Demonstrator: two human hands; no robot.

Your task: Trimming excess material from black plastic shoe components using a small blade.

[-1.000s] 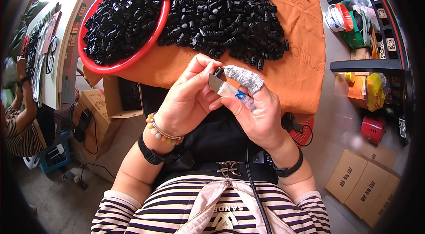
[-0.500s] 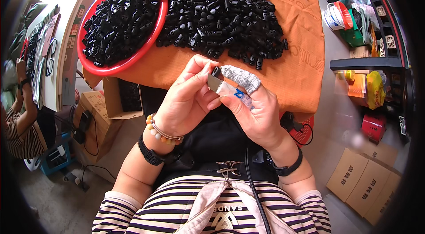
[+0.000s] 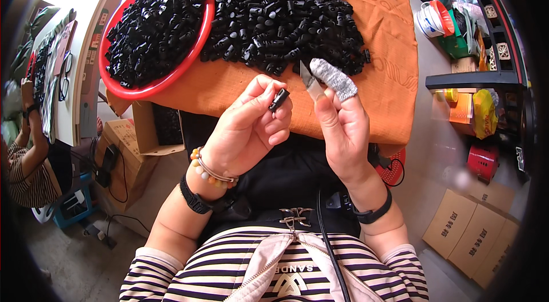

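Between the thumb and fingertips of my left hand [image 3: 251, 113] is a small black plastic part [image 3: 278, 100], tilted. My right hand [image 3: 345, 130] grips a knife blade [image 3: 310, 80] with its thumb and fingers, the pointed tip up and away from me. A grey knitted finger cover [image 3: 335, 79] is on that hand's index finger. The blade and the black part are apart. Beyond my hands, a large heap of similar black parts [image 3: 280, 22] lies on the orange cloth [image 3: 392, 62], and a red basin [image 3: 207, 33] at the left is filled with more.
A cardboard box [image 3: 146, 127] with dark contents stands below the table's left edge. At the right are a black shelf [image 3: 474, 80] with mixed goods and flat cardboard boxes [image 3: 469, 233] on the floor. Another person's arm [image 3: 35, 124] shows at the far left.
The blade was against the black part between my hands. My right hand has moved away to the right, and the blade's tip has turned upward. My left hand keeps the part.
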